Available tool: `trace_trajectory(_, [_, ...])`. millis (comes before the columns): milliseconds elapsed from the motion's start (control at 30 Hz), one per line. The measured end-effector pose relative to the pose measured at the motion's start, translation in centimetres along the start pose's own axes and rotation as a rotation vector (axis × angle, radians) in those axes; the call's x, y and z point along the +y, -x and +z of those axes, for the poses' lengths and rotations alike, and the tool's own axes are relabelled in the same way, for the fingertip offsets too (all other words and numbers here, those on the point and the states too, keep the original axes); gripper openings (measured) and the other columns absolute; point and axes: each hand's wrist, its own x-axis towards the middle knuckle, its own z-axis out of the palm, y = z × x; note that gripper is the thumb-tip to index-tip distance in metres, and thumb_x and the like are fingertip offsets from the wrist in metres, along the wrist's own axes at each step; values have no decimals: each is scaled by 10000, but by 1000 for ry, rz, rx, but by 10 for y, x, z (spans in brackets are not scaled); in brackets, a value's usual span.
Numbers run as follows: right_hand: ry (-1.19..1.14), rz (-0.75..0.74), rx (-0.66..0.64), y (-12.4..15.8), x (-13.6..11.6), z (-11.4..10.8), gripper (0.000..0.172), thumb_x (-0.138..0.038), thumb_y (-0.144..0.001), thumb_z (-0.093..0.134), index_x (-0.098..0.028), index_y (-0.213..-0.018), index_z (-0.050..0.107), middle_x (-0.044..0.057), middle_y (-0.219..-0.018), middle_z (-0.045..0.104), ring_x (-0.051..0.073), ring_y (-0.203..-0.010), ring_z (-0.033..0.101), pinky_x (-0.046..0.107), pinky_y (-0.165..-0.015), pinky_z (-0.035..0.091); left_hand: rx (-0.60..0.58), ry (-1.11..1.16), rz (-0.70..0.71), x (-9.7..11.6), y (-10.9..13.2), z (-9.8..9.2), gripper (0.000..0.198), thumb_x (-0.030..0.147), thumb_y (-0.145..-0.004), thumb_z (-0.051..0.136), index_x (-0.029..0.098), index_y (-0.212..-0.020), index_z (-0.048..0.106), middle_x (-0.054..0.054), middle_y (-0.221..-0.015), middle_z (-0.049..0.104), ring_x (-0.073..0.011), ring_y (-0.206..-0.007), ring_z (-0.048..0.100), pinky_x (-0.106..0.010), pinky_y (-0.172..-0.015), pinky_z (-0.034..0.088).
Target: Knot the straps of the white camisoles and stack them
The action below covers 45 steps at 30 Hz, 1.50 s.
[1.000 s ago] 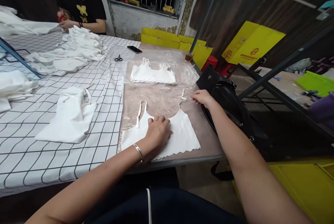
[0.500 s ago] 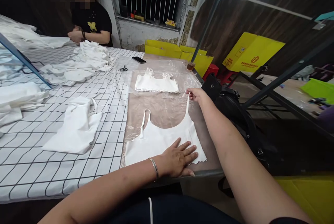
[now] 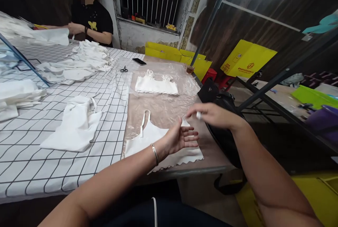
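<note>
A white camisole top (image 3: 148, 142) with thin straps and a wavy hem lies spread on clear plastic at the table's front edge. Over its right part is my left hand (image 3: 181, 138), palm turned sideways, fingers spread and holding nothing. Close beside it, above the top's right shoulder, my right hand (image 3: 215, 115) has its fingers bent and slightly blurred. A small white bit shows between those fingers and looks like the top's right strap. The left strap (image 3: 144, 121) stands up in a loop on the plastic.
Beyond lie stacked white tops (image 3: 157, 85), scissors (image 3: 124, 69) and a phone (image 3: 139, 61). White garments (image 3: 75, 123) cover parts of the checked cloth (image 3: 111, 142) at left. A co-worker (image 3: 91, 26) sits at the far side. A black bag (image 3: 224, 142) hangs at right.
My left hand has lifted off the top and turned its palm sideways. My right hand has come down and nearer to me, and the raised right strap no longer stands stretched upward.
</note>
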Motion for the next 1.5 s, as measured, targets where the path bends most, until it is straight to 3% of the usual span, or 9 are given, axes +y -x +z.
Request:
trace_trajectory(100, [-32,51,-66,47,5,28,472,-332,-633,840,-289,-1081,697,48,-1205,624,271,-1184,518,379,-1014,398,-8,269,-67,6,-2,10,445,429,-994,336,90,-1029,622,-166,-988,700,-217,-909,699,-388,-903,534])
trace_trajectory(300, [-724,256,497,72,64,86,419,-612,-737,702,-264,-962,637,42,-1033,642,210,-1010,589,348,-894,477,-4,393,-46,1,2,25,435,340,-1004,320,34,-1039,627,-204,-993,687,-203,-869,698,-344,-910,528])
trace_trajectory(467, [-915,263,210,72,68,121,436,-575,-677,773,-228,-926,687,50,-878,681,204,-910,611,338,-855,475,23,324,-58,15,-7,26,393,304,-995,308,62,-1106,597,-184,-1041,684,-214,-936,695,-367,-944,521])
trace_trajectory(800, [-629,267,412,15,70,30,359,-519,-711,766,-189,-824,682,8,-690,637,131,-691,586,260,-690,450,142,-258,-32,96,-52,-12,418,412,-989,349,116,-864,617,-134,-871,711,-189,-824,695,-348,-869,545])
trace_trajectory(967, [-259,323,489,-43,78,-10,272,-433,-848,657,-162,-845,672,55,-871,694,135,-786,603,248,-716,425,286,-721,238,66,-29,-36,225,298,-909,501,120,-907,638,-133,-964,712,-197,-860,677,-376,-896,518])
trace_trajectory(1067, [67,274,469,-82,86,-20,259,-405,-825,683,-146,-819,693,53,-892,706,156,-827,602,255,-754,429,108,-1300,425,30,-5,-41,278,297,-895,521,133,-1062,671,-145,-1182,671,-256,-1115,609,-424,-1029,421])
trace_trajectory(1200, [488,350,461,-99,110,-16,193,-315,-687,792,-152,-748,710,34,-785,701,174,-774,615,253,-710,433,-134,-1858,480,-9,14,-46,460,364,-927,505,173,-1345,531,-132,-1481,444,-324,-1409,324,-557,-1157,171])
trace_trajectory(1367, [418,373,312,-66,150,24,158,-281,-631,796,-167,-704,714,0,-678,676,149,-663,598,237,-619,430,-151,-2043,434,-14,6,-51,499,434,-980,389,155,-1384,481,-131,-1502,414,-315,-1413,319,-582,-1146,175])
trace_trajectory(1500, [345,332,417,-46,167,55,117,-225,-635,776,-189,-729,716,1,-754,677,155,-711,602,255,-679,460,-71,-2096,447,-5,-8,-51,511,481,-978,374,175,-1370,492,-127,-1494,426,-325,-1412,315,-608,-1146,140])
